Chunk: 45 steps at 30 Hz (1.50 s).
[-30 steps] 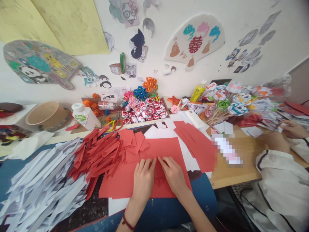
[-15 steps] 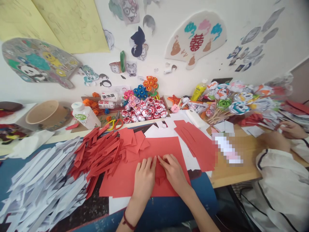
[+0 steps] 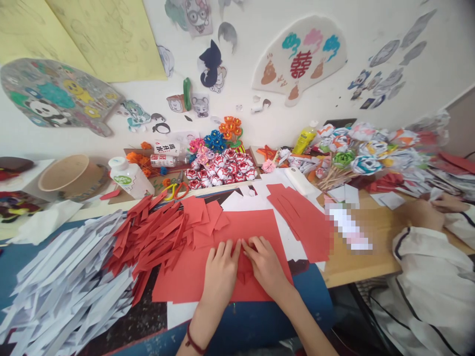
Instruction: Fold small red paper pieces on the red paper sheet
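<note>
A small piece of folded red paper [image 3: 244,269] lies between my hands on a large red sheet [image 3: 193,289]; its outline blends into the sheet. My left hand [image 3: 220,272] is closed, its index fingertip at the paper's far tip. From the other side, my right hand [image 3: 265,264] pinches the same tip with curled fingers. The two index fingertips nearly meet there. Just beyond my left hand lie small red paper squares [image 3: 213,217], beside a heap of folded red strips [image 3: 159,237].
Folded white strips [image 3: 70,287] pile up at the left. Cut red sheets [image 3: 300,222] lie at the right. Red-and-white paper flowers [image 3: 224,168], scissors [image 3: 176,191] and a white bottle [image 3: 129,178] stand behind. A co-worker's hands [image 3: 438,210] hold white paper at the far right.
My hands stay at the red paper with hardly any shift. The co-worker's hands at the right have moved slightly, and a white paper piece shows between them.
</note>
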Tool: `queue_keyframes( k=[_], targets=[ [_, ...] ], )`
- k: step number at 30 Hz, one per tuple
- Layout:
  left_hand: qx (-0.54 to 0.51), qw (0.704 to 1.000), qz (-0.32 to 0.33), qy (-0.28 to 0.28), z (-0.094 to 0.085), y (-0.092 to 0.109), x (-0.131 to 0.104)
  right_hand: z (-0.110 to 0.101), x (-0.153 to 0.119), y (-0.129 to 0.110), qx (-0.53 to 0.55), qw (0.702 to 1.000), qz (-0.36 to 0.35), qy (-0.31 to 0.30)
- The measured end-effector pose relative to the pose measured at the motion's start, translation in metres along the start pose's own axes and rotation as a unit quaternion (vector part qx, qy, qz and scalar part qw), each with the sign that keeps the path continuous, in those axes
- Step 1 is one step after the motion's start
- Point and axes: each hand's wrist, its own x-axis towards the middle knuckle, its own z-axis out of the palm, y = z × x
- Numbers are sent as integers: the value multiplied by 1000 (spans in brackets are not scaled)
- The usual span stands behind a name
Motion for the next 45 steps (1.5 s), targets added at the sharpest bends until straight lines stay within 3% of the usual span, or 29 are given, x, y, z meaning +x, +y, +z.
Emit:
queue_keyframes(
  k=[10, 19, 26, 30, 34, 37, 43, 45],
  targets=[
    [13, 1000, -17, -21, 6, 10, -11, 1, -1, -4, -79, 996, 18, -23],
    [24, 999, -7, -25, -5, -3, -2, -11, -10, -12, -148, 986, 77, -20],
    [-3, 1000, -21, -12, -10, -10, -15, -8, -21, -15, -168, 982, 84, -2],
    [-91, 992, -85, -2, -20, -13, -21, -2, -19, -19, -158, 984, 80, -3],
    [-194, 962, -193, 8, -20, -3, -8, 0, -19, -25, -112, 989, 98, 3],
    [-246, 946, -211, -8, -13, 2, 6, -4, -18, -23, -39, 991, 131, -11],
    [-361, 924, -119, -39, -9, -9, 25, -26, 6, 4, 176, 969, 171, -1],
    [-392, 915, -83, -44, -13, -15, 27, -33, 16, 11, 237, 960, 140, -46]
  ],
)
